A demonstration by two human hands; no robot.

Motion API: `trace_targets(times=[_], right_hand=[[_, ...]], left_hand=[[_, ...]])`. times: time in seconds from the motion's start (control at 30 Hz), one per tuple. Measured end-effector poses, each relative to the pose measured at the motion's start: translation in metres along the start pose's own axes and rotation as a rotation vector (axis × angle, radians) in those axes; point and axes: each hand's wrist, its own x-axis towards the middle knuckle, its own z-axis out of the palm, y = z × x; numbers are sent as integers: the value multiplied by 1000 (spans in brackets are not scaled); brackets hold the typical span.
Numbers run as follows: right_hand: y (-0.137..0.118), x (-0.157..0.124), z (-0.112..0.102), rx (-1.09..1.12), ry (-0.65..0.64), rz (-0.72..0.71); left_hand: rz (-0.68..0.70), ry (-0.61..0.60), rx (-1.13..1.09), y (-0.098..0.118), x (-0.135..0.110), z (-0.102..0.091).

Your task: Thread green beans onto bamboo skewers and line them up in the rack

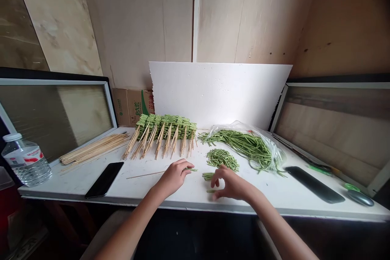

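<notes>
My left hand (176, 176) is closed on a thin bamboo skewer (144, 175), whose bare end points left. A short piece of green bean (192, 169) shows just past the fingertips of that hand. My right hand (230, 185) is curved over the table with a gap between thumb and fingers, and nothing shows in it. Close to its fingers is a small bundle of cut beans (207, 176), and one loose bean piece (210, 191) lies by the thumb. Behind it sits a pile of cut bean pieces (222, 158).
Stacked bean skewers (166, 126) stand at the back, sticks forward. Long beans (243, 144) spill from a clear bag at right. Bare skewers (94, 146), a phone (104, 179) and a water bottle (27, 160) are left; a dark flat slab (315, 184) and a mouse (360, 198) are right.
</notes>
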Motion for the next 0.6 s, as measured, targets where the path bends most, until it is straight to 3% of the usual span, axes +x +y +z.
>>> trace_targets(times=[0.13, 0.2, 0.37, 0.6], right_hand=[[6, -2, 2, -37, -28, 16], [5, 1, 4, -65, 39, -6], [8, 11, 18, -336, 375, 12], [18, 15, 38, -381, 451, -24]], left_hand=[[-12, -1, -9, -3, 1, -1], [-7, 1, -14, -4, 1, -2], [-5, 12, -19, -3, 1, -1], [-1, 29, -32, -4, 2, 2]])
